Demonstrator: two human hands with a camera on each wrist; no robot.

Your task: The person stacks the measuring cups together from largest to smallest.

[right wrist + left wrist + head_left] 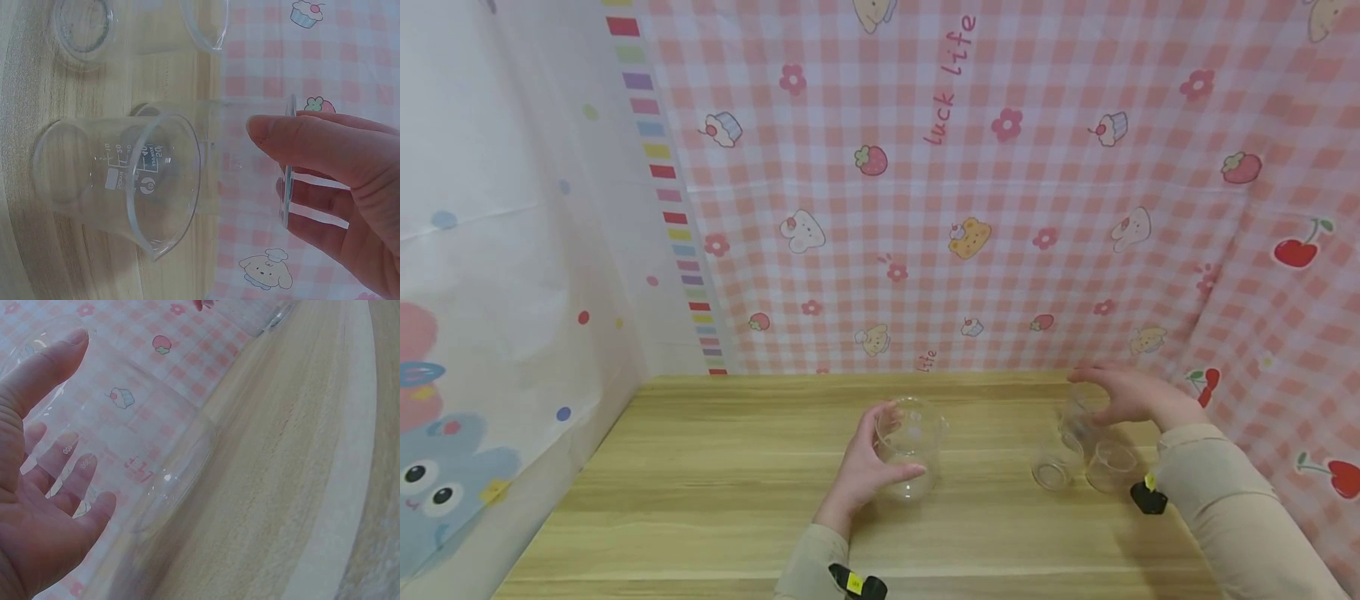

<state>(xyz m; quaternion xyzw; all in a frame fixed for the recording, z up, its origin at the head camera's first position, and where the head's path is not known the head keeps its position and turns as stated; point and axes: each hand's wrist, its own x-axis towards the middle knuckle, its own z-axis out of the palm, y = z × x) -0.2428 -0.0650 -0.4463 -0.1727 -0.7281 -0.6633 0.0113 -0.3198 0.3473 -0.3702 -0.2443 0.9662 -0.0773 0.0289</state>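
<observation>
Handling seems underway, not finished.
Left hand [867, 468] loosely cups the large beaker [917, 446], mid-table; right hand [1131, 397], thumb spread, grips the rear beaker [240, 178] at right; two front beakers [112, 172] untouched.

Head view peers forward and down over the worktop [715, 483], close-in, tilted wrist views sharing its checked cloth [835, 200].

The pink checked cloth [917, 204] reads "luck life" in its upper part, with "life" again near its lower edge. The small beaker [112, 162] shows 10, 20, 40 and 50; its finer print is illegible. The large beaker [140, 422] bears 100 and a blurred second number.
</observation>
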